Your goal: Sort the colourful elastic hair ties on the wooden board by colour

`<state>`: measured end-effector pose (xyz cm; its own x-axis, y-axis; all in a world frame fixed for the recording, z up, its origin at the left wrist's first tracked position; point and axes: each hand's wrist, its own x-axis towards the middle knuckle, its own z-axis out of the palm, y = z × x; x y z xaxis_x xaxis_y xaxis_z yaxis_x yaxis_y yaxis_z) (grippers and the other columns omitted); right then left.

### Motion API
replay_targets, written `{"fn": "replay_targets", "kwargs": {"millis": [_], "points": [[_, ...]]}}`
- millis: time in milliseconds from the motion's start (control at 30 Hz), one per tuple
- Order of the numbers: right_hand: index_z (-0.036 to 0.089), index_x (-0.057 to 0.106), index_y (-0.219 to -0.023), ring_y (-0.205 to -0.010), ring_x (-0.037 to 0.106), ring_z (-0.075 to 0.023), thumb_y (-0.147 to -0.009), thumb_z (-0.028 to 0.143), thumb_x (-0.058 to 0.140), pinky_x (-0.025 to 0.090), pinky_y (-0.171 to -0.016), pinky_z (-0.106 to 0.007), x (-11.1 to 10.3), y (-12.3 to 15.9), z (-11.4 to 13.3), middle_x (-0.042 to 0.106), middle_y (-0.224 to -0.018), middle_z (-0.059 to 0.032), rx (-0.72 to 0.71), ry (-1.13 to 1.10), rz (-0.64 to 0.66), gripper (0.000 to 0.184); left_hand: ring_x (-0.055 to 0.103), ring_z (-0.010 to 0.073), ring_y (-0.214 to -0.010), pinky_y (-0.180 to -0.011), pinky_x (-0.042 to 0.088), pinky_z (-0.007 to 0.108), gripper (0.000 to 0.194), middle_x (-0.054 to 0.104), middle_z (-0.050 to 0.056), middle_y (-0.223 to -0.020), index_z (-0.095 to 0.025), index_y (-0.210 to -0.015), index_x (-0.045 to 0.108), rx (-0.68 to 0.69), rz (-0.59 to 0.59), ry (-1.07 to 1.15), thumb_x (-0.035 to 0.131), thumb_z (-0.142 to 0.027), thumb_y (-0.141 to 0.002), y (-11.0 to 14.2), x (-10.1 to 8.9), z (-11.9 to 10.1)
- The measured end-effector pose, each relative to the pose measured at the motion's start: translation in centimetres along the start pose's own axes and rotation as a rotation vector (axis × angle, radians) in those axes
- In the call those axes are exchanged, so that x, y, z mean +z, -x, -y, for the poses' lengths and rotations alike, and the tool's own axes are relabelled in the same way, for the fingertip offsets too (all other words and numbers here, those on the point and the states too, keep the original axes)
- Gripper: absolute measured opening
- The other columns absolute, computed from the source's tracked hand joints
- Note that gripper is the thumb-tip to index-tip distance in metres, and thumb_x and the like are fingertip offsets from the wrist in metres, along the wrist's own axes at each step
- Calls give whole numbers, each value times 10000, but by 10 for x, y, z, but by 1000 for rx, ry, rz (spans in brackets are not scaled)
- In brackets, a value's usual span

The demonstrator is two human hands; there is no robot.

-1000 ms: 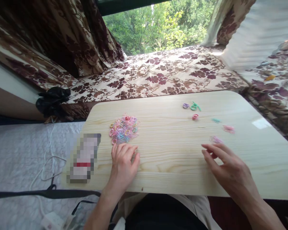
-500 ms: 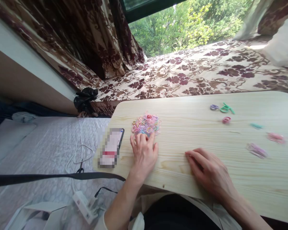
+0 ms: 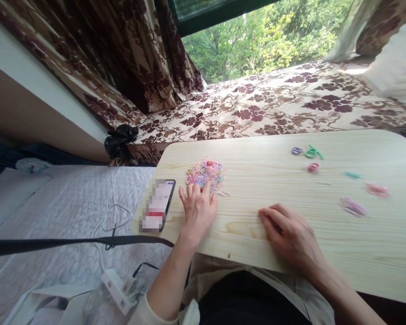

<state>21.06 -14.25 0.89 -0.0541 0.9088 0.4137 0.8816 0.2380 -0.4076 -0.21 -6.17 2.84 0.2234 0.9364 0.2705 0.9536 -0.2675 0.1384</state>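
A heap of thin, pastel-coloured rubber bands [image 3: 208, 170] lies on the left part of the pale wooden table [image 3: 237, 158]. My left hand [image 3: 199, 208] is palm down at the near edge of that heap, its fingers spread and touching the bands. A few pinkish bands [image 3: 223, 193] lie just right of its index finger. On the bare wood to the right rests my right hand [image 3: 291, 232], fingers curled with thumb and fingertips together. Whatever is between those fingertips, if anything, is hidden.
Sorted by colour at the right are purple [image 3: 297, 150], green [image 3: 313, 151], red-pink [image 3: 313, 167], teal [image 3: 352, 175], pink [image 3: 377, 190] and lilac [image 3: 353, 207] bands. A phone [image 3: 158, 205] lies at the left edge. A black strap [image 3: 88, 241] crosses the bed beside a power strip [image 3: 117, 289].
My left hand has shifted slightly left, and a few bands now show beside its index finger. My right hand stays resting in about the same place. The view has moved slightly.
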Motion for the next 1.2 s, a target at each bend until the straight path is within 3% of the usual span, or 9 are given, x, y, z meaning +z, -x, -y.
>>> {"fn": "replay_targets", "kwargs": {"millis": [133, 300, 467, 900, 1100, 1200], "points": [[219, 656, -903, -741, 601, -149, -939, 254, 469, 437, -689, -274, 0, 0, 0, 674, -844, -22, 0, -2, 0, 193, 510, 256, -990, -1067, 275, 575, 262, 593, 72, -931, -247, -1121, 681, 47, 18, 57, 529, -287, -911, 4, -1, -2], [210, 658, -909, -744, 599, -150, -936, 248, 478, 435, -690, -272, 1, 0, -2, 672, -847, -23, -8, -13, 1, 185, 524, 247, -1000, -1093, 255, 576, 172, 612, 69, -959, -217, -981, 697, 42, -49, 106, 550, -229, -894, 14, -6, 0], [216, 660, -910, -744, 604, -151, -933, 256, 486, 443, -694, -273, 2, 0, -3, 677, -850, -23, -3, -28, 7, 180, 528, 245, -981, -1088, 278, 569, 92, 615, 56, -911, -213, -882, 692, 29, -105, 131, 604, -200, -859, 7, -3, -2], [227, 671, -899, -745, 627, -145, -913, 245, 499, 480, -691, -271, -1, -2, -4, 685, -838, -27, 19, -94, -6, 173, 513, 224, -940, -1102, 254, 597, 86, 602, 29, -857, -250, -848, 723, 87, -40, 185, 640, -226, -852, -11, 9, -11], [221, 672, -912, -750, 629, -147, -910, 229, 515, 483, -704, -276, -1, -1, -4, 688, -846, -32, 23, -115, -12, 157, 525, 212, -942, -1108, 238, 583, 111, 622, 18, -844, -253, -853, 709, 95, -20, 226, 612, -206, -877, -10, 7, -13], [224, 677, -914, -748, 633, -143, -910, 227, 511, 493, -698, -268, -4, -2, -4, 690, -844, -33, 25, -133, 3, 166, 541, 206, -975, -1114, 245, 565, 134, 649, 13, -855, -258, -887, 702, 176, 24, 296, 580, -204, -900, -4, 4, -23]]}}
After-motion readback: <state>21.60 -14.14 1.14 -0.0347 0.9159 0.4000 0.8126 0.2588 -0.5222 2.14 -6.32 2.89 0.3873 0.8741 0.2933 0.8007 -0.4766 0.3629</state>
